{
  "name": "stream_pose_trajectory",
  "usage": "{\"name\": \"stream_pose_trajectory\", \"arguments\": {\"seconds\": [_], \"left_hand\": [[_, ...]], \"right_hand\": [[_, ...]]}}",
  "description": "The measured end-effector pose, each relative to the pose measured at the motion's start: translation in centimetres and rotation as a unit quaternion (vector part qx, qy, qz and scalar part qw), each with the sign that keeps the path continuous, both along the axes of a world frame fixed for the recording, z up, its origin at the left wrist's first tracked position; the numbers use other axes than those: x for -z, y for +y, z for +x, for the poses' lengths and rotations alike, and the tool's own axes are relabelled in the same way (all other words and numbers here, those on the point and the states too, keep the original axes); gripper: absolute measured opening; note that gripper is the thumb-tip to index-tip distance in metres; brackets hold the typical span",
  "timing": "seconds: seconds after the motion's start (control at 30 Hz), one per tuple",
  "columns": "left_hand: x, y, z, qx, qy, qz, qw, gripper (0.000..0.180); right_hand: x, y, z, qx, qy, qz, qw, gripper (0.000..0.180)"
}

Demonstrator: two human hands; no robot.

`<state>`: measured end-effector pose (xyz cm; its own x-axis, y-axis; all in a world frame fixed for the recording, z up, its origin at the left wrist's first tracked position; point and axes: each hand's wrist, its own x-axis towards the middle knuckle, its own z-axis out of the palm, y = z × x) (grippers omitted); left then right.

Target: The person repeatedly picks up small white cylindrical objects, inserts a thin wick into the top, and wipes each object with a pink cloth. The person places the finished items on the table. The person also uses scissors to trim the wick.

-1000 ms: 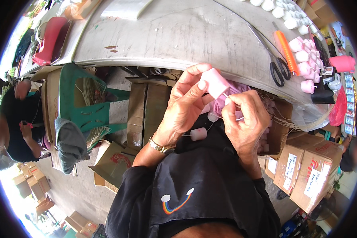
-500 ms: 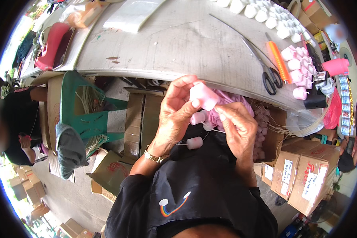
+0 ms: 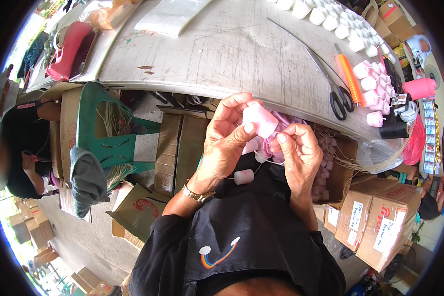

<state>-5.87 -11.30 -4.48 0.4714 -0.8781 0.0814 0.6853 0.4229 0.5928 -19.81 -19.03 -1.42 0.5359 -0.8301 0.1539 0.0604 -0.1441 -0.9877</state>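
A pink tapered candle [image 3: 260, 120] is gripped between the thumb and fingers of my left hand [image 3: 227, 133], above my lap. My right hand [image 3: 298, 150] is pinched closed beside the candle's lower right end; what its fingertips hold is too small to make out. Below my hands a second pink candle [image 3: 243, 176] hangs against my black apron, with a thin white string [image 3: 275, 162] running near it. Another pink candle [image 3: 250, 146] shows just under my left hand. Behind my right hand lies a bunched pink material [image 3: 288, 120], partly hidden.
On the grey table [image 3: 197, 64] lie black-handled scissors [image 3: 339, 101], an orange-handled tool [image 3: 349, 79], pink candles [image 3: 375, 86] and rows of white candles [image 3: 330, 22]. An open carton [image 3: 343, 182] with pink pieces stands right. Left are a green chair [image 3: 113, 143] and a seated person [image 3: 27, 133].
My left hand and the candle have shifted slightly right and tilted. The right fingertips have drawn a little away from the candle's end and curled more.
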Motion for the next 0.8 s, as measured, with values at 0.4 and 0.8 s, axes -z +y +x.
{"name": "stream_pose_trajectory", "arguments": {"seconds": [0.4,0.8], "left_hand": [[0.1,-0.1,-0.4,-0.037,-0.050,0.037,0.997,0.060],[0.1,0.0,-1.0,0.037,-0.116,0.093,0.988,0.083]], "right_hand": [[0.6,-0.3,-1.0,-0.050,-0.006,0.074,0.996,0.018],[0.2,-2.6,-1.6,-0.028,0.065,-0.114,0.991,0.006]]}}
